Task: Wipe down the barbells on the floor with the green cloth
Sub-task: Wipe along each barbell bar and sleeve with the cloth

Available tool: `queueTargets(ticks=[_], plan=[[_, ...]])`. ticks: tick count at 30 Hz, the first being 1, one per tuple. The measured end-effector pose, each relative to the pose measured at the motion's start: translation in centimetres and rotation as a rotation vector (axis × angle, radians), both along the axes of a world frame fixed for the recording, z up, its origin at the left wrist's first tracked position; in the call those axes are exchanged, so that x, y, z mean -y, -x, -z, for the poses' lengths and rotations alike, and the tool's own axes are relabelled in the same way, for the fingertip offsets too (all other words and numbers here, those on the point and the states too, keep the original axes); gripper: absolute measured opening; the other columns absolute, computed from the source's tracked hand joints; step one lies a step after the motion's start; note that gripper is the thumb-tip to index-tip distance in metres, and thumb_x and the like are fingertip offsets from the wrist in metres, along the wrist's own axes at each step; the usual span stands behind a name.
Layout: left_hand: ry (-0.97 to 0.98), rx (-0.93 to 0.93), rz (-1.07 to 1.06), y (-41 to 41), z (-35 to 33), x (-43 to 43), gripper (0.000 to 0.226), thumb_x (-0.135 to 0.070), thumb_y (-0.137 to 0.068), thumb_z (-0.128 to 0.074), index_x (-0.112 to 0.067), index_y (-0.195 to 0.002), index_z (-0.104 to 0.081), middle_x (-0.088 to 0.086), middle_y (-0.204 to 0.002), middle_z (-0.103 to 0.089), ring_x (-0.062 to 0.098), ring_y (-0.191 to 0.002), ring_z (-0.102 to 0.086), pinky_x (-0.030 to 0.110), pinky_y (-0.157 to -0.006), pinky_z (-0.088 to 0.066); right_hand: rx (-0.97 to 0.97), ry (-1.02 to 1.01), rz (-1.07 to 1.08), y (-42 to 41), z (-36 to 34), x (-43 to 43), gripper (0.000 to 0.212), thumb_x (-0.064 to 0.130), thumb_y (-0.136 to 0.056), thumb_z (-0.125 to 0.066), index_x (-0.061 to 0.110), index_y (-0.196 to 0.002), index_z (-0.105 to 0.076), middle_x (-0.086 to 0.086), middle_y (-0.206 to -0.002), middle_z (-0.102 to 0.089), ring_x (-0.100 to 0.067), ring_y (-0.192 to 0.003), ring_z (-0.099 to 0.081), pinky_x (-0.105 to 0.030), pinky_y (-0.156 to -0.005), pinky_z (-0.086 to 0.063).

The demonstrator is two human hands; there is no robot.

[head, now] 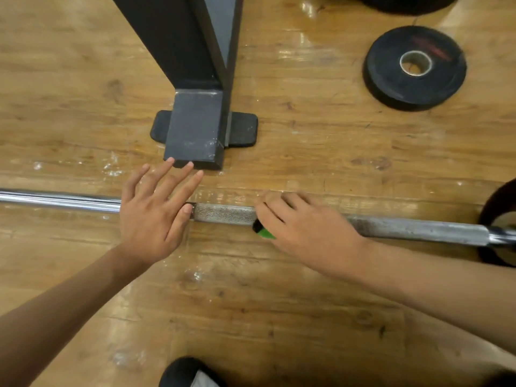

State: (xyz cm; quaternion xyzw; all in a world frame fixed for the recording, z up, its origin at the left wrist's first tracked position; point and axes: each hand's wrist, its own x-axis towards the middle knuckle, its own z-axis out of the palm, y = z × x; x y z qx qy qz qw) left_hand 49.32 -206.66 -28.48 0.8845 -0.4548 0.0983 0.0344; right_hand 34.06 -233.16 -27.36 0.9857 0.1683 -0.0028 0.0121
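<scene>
A steel barbell [223,214] lies across the wooden floor from left to right, with a knurled stretch between my hands. My left hand [156,216] rests flat on the bar with its fingers spread and holds nothing. My right hand [304,227] is closed over the bar to the right of the knurled stretch. It presses the green cloth [264,232] against the bar. Only a small green corner shows under the palm; the remainder of the cloth is hidden.
A black rack post with a rubber foot [201,127] stands just beyond the bar, close to my left fingertips. A black weight plate [391,88] lies flat at the far right, another at the top edge. A dark plate [499,202] sits at the bar's right end.
</scene>
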Motion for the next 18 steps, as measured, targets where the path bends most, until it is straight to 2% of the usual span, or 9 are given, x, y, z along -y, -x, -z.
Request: queueTargets(ticks=[2, 3, 5, 8, 10, 12, 14, 15, 18], plan=[[0.003, 0.005, 0.003, 0.4, 0.0, -0.1, 0.058, -0.036, -0.108, -0.023, -0.015, -0.152, -0.054, 0.007, -0.154, -0.056, 0.03, -0.15, -0.042, 0.058, -0.12, -0.028, -0.028, 0.024, -0.029, 3.5, -0.2, 4.5, 0.082, 0.022, -0.087, -0.079, 0.008, -0.154, -0.034, -0.027, -0.143, -0.05, -0.043, -0.103, -0.063, -0.051, -0.087, -0.056], [0.004, 0.002, 0.0, 0.7, 0.0, -0.2, 0.058, -0.036, -0.107, -0.023, -0.015, -0.153, -0.053, 0.007, -0.154, -0.055, 0.03, -0.15, -0.042, 0.058, -0.12, -0.028, -0.046, 0.034, -0.017, 4.7, -0.5, 6.1, 0.092, 0.016, -0.08, -0.084, 0.01, -0.156, -0.033, -0.03, -0.143, -0.049, -0.045, -0.1, -0.064, -0.051, -0.082, -0.058], [0.015, -0.002, -0.012, 1.2, -0.1, -0.4, 0.058, -0.035, -0.107, -0.025, -0.015, -0.153, -0.053, 0.007, -0.156, -0.053, 0.031, -0.15, -0.042, 0.058, -0.12, -0.028, -0.061, 0.044, 0.009, 5.9, -1.1, 7.2, 0.098, 0.006, -0.074, -0.083, 0.006, -0.157, -0.032, -0.035, -0.139, -0.053, -0.045, -0.093, -0.067, -0.047, -0.069, -0.06], [0.019, -0.004, -0.027, 1.9, -0.1, -0.7, 0.058, -0.034, -0.105, -0.027, -0.014, -0.154, -0.051, 0.006, -0.159, -0.05, 0.03, -0.151, -0.041, 0.059, -0.119, -0.03, 0.004, -0.028, 0.017, 4.1, -1.1, 3.7, 0.085, 0.005, -0.076, -0.065, -0.002, -0.153, -0.03, -0.032, -0.138, -0.057, -0.041, -0.088, -0.069, -0.039, -0.049, -0.056], [0.005, -0.008, -0.036, 2.4, -0.2, -1.1, 0.059, -0.034, -0.105, -0.027, -0.013, -0.155, -0.05, 0.006, -0.161, -0.047, 0.029, -0.152, -0.039, 0.06, -0.118, -0.031, 0.036, -0.099, -0.021, 1.6, -0.4, -1.2, 0.071, 0.012, -0.089, -0.048, -0.003, -0.154, -0.026, -0.026, -0.138, -0.058, -0.037, -0.094, -0.069, -0.038, -0.053, -0.057], [-0.017, -0.035, -0.041, 2.9, -0.3, -1.5, 0.06, -0.036, -0.106, -0.026, -0.012, -0.156, -0.047, 0.007, -0.162, -0.045, 0.028, -0.154, -0.036, 0.06, -0.119, -0.031, 0.053, -0.093, 0.006, -1.2, 0.2, -6.3, 0.06, 0.026, -0.101, -0.032, -0.001, -0.155, -0.035, -0.017, -0.13, -0.063, -0.028, -0.093, -0.07, -0.033, -0.058, -0.057], [-0.034, -0.059, -0.038, 3.4, -0.4, -2.0, 0.06, -0.036, -0.108, -0.023, -0.011, -0.157, -0.045, 0.008, -0.164, -0.042, 0.028, -0.155, -0.034, 0.06, -0.12, -0.029, 0.011, -0.092, 0.033, -3.1, 0.2, -9.4, 0.065, 0.045, -0.102, -0.033, 0.003, -0.148, -0.05, -0.01, -0.118, -0.069, -0.024, -0.088, -0.072, -0.032, -0.059, -0.056], [-0.037, -0.066, -0.036, 3.6, -0.4, -2.2, 0.06, -0.037, -0.108, -0.022, -0.011, -0.157, -0.044, 0.008, -0.164, -0.041, 0.027, -0.155, -0.034, 0.06, -0.121, -0.029, -0.019, -0.084, 0.033, -3.3, -0.2, -9.8, 0.065, 0.046, -0.101, -0.035, 0.003, -0.146, -0.052, -0.01, -0.117, -0.068, -0.025, -0.088, -0.072, -0.033, -0.06, -0.056], [-0.015, -0.082, -0.048, 4.5, -0.2, -2.7, 0.061, -0.037, -0.108, -0.022, -0.01, -0.158, -0.043, 0.007, -0.165, -0.04, 0.027, -0.156, -0.033, 0.059, -0.121, -0.028, -0.008, -0.08, 0.006, 0.0, -0.4, -6.6, 0.059, 0.024, -0.089, -0.059, 0.0, -0.143, -0.054, -0.014, -0.111, -0.067, -0.029, -0.079, -0.071, -0.036, -0.055, -0.056]])
